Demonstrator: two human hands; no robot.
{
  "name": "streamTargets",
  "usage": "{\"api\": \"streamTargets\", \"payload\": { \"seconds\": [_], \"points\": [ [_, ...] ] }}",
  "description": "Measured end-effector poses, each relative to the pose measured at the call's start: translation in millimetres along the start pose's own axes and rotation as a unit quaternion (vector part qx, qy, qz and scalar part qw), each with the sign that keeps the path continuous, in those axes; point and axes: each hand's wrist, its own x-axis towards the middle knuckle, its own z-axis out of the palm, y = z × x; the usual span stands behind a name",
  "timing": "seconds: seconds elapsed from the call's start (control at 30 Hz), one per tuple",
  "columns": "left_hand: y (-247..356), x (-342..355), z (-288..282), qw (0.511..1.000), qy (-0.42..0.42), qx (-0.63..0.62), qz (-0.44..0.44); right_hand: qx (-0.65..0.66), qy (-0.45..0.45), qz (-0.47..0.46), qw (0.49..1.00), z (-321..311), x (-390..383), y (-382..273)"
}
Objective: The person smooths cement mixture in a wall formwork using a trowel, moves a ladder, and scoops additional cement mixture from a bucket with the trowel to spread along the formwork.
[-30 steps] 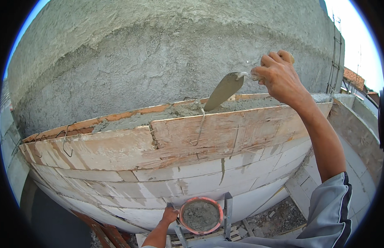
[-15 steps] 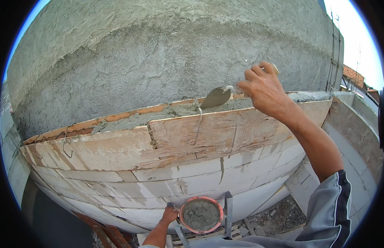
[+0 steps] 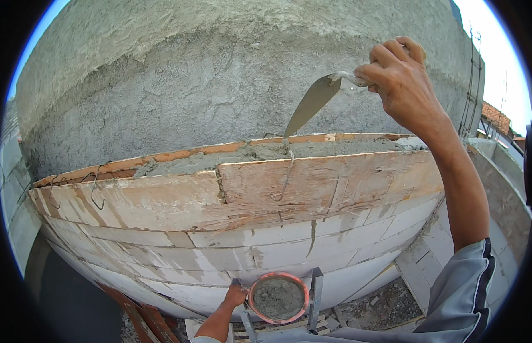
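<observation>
My right hand (image 3: 400, 74) is closed round the handle of a pointed trowel (image 3: 315, 103), raised above the wall top at the right. The trowel's blade slants down to the left, its tip just over the wet concrete (image 3: 249, 153). That concrete lies in a long trough between wooden form boards (image 3: 334, 180) along the top of the wall. Low in the view, my left hand (image 3: 236, 294) is closed at the left side of a red-rimmed bucket (image 3: 279, 297) full of grey mortar. It seems to grip the metal ladder frame (image 3: 316, 291) or the rim; which one is hidden.
A rough grey plastered wall (image 3: 220, 86) rises behind the form. Bent wire hooks (image 3: 95, 188) hang over the front board. White blockwork (image 3: 277, 240) stands below, with rubble (image 3: 380, 306) at its foot on the right and reddish beams (image 3: 143, 320) at the lower left.
My right hand has lifted the trowel up and to the right, bringing its blade out of the concrete and steeper. My left hand and the bucket stay where they were.
</observation>
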Motion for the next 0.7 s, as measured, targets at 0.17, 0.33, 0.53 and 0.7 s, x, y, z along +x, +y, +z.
{"api": "streamTargets", "payload": {
  "seconds": [0.17, 0.33, 0.53, 0.7],
  "points": [
    [17, 3, -6, 0.996, -0.002, -0.079, -0.049, -0.046, -0.004, -0.151, 0.988, 16, 29, -66],
    [-9, 2, 22, 0.996, 0.050, -0.061, -0.042, -0.029, 0.021, -0.095, 0.995, -3, 53, -53],
    [2, 6, 10, 0.997, 0.058, -0.052, 0.023, -0.026, -0.034, -0.118, 0.992, 13, 49, -65],
    [-13, 8, 22, 0.997, 0.025, -0.054, -0.039, -0.044, -0.037, -0.115, 0.992, 1, 51, -64]
  ]
}}
